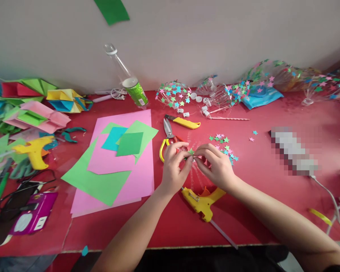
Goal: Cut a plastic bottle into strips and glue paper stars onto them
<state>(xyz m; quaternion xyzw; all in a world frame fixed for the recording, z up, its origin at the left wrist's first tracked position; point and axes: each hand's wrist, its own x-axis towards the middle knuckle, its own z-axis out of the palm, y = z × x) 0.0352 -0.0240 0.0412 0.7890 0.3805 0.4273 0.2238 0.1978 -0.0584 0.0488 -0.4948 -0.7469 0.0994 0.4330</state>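
Note:
My left hand [174, 166] and my right hand [215, 164] meet over the middle of the red table [260, 166]. Both pinch around a small green paper star [190, 152] and a clear plastic piece [197, 172] that is hard to make out. Several loose coloured paper stars [225, 145] lie just right of my right hand. A yellow glue gun [202, 202] rests under my wrists. Yellow-handled scissors [167, 138] lie just beyond my left hand.
Pink and green paper sheets [116, 166] lie left of my hands. A yellow utility knife [185, 122], a green tube [134, 90] and clear star-covered shapes [172, 92] sit farther back. Folded paper pieces [39, 109], another glue gun [35, 149] and cables crowd the left side.

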